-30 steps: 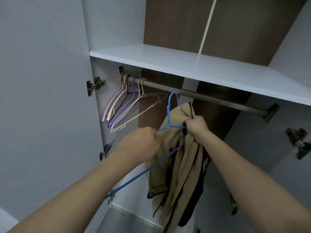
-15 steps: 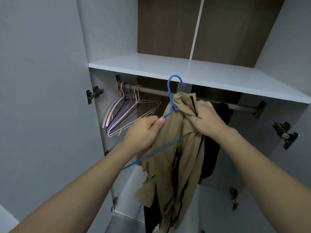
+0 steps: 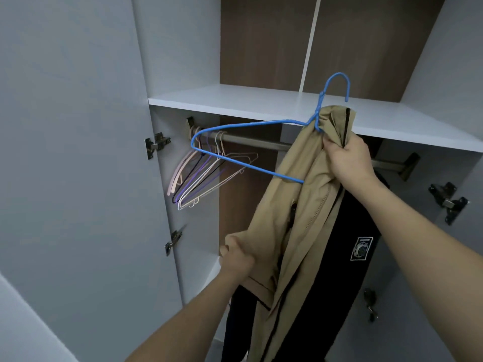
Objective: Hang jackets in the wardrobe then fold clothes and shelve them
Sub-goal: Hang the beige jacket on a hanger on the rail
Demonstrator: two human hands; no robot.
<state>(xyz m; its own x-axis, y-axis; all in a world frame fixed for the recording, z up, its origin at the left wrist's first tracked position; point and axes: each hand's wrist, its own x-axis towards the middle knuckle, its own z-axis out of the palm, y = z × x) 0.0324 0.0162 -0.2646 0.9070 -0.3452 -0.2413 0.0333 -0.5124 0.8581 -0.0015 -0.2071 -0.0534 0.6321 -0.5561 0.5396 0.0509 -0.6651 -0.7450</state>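
Currently we are in the hanging step: the tan jacket (image 3: 295,205) is only partly mounted on the blue hanger (image 3: 251,150). Our right hand (image 3: 347,160) grasps the bunched collar together with the hanger neck, holding both in front of the shelf (image 3: 235,100) edge, above the rail (image 3: 256,142). Our left hand (image 3: 236,259) grips a lower fold of the jacket near the left side of the wardrobe opening. The hanger's left arm projects bare toward the spare hangers (image 3: 203,176) at the rail's left end; the jacket has not been drawn over it. A black garment (image 3: 350,246) hangs behind the jacket, toward the rail's right end. We judge that the next move calls for pulling the left shoulder over the bare arm, then lowering the hook under the shelf onto the free rail section between the spare hangers and the black garment.
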